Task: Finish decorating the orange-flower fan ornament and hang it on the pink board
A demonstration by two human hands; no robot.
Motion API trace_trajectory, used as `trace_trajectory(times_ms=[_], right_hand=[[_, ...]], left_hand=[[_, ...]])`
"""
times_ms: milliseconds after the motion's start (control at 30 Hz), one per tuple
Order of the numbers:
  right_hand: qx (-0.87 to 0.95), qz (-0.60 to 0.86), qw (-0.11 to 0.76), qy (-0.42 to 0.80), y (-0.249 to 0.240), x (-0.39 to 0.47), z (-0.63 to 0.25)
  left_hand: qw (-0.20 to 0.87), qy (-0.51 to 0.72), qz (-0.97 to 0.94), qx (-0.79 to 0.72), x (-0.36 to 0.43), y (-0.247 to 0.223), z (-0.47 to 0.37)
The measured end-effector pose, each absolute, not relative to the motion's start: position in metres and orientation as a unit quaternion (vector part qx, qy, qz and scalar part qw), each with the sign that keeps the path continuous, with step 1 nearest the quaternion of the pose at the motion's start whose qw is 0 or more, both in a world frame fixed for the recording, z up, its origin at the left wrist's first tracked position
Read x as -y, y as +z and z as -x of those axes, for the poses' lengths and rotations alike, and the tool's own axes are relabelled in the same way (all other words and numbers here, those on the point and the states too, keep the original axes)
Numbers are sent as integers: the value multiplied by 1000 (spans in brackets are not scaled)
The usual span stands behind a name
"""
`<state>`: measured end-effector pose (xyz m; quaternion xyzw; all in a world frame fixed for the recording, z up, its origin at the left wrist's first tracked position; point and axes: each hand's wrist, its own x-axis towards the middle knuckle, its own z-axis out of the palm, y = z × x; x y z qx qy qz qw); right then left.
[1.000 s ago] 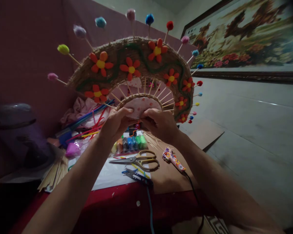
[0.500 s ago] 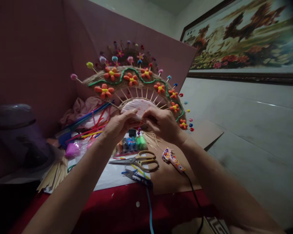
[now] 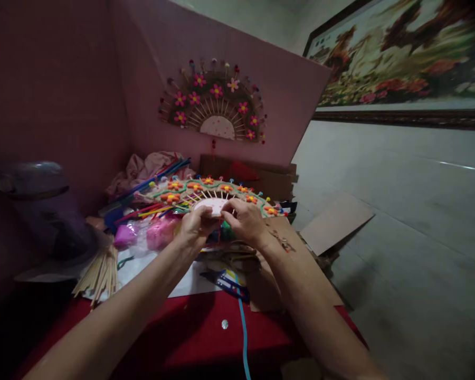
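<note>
A craft fan (image 3: 216, 186) with orange clay flowers, a green wavy line, sticks and pom-pom tips is tilted almost flat before me. My left hand (image 3: 198, 226) is closed on the left of its pale half-round base (image 3: 208, 205), thumb on top. At the base's lower edge, my right hand (image 3: 245, 219) pinches with thumb and forefinger; a thin red cord hangs just beneath. Under my hands lie scissors (image 3: 237, 258), partly in shadow, and dark-blue snips (image 3: 227, 282). Behind stands a similar fan (image 3: 218, 126) with pink flowers, against a pink board.
Wooden sticks (image 3: 101, 272) lie at the left near a plastic-covered jug-like appliance (image 3: 37, 211). Pink clay packets (image 3: 162, 232) and coloured pipe cleaners (image 3: 154, 211) are behind my left arm. A cardboard sheet (image 3: 312, 264) lies right; a blue ribbon (image 3: 243, 327) crosses the red cloth (image 3: 198, 338).
Both hands have lowered the fan and tipped it from facing me to nearly flat. The pink-flowered fan behind has come into full view. My right arm now covers the glue gun's place.
</note>
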<state>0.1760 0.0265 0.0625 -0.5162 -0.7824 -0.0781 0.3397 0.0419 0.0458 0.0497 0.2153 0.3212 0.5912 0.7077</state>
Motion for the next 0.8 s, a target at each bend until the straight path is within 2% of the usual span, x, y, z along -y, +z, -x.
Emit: trace_trajectory(times_ms=[333,600,800], right_hand=[[785,492,376,-3,14,-28,-168],[749,480,447,94,-1,-30,-168],[736,476,460,142,-8,-31,-170]], left_hand=[[700,565,-214,-381,-42,6,-25],[715,498,-237,-429,-30,-3,-18],[700,509,-267,-424,-27,-8,-23]])
